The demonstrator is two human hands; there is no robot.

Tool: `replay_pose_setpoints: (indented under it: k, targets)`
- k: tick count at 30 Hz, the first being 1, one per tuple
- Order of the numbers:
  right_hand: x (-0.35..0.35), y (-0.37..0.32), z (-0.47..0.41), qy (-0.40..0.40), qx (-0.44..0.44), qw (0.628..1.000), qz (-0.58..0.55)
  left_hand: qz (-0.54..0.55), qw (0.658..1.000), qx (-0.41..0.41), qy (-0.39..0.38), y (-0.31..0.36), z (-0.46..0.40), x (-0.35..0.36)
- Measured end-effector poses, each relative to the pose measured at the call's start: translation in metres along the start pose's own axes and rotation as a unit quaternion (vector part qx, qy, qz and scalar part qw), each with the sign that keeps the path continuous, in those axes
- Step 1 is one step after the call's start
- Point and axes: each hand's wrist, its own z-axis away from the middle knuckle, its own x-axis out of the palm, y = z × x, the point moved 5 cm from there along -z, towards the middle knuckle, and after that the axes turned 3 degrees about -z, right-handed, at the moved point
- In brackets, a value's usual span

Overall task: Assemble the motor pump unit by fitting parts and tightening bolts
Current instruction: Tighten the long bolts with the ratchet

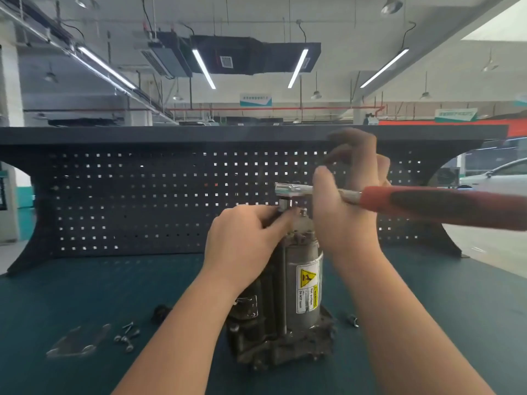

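The tall grey metal motor pump unit with a yellow warning sticker (296,283) stands upright on the dark green mat table (85,286), right under both hands. It could tip or twist if the pull is hard, because only fingers steady its top. The long ratchet wrench with a shiny steel head and red grip (399,199) could slip off the bolt, since its socket sits just past the left fingertips. The right hand (346,206) curls around the smooth steel shaft. The left hand (245,238) pinches the small socket. Small silver bolts (127,336) lie loose, well left of the fingers, and could roll away.
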Motion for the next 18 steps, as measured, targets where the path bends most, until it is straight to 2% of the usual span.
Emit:
replay_pose_setpoints:
  k: [2,5,9,13,18]
  targets:
    - [-0.014,0.024,-0.012,-0.036,0.104,0.993,-0.044,0.033,0.999,0.012,0.013,-0.004,0.000,0.000]
    - [-0.005,0.044,-0.009,-0.165,0.247,0.952,-0.070,0.037,0.999,0.033,0.011,-0.006,-0.002,0.003]
    - [0.005,0.031,-0.010,-0.199,0.250,0.919,-0.229,0.026,0.999,0.021,-0.032,-0.010,-0.005,0.004]
    - [0.005,0.026,-0.011,-0.170,0.228,0.900,-0.330,0.003,0.999,0.005,-0.045,-0.014,-0.007,0.004]
    - [-0.007,0.040,-0.019,-0.035,0.259,0.851,-0.455,0.005,0.998,0.007,-0.059,-0.016,-0.006,0.004]
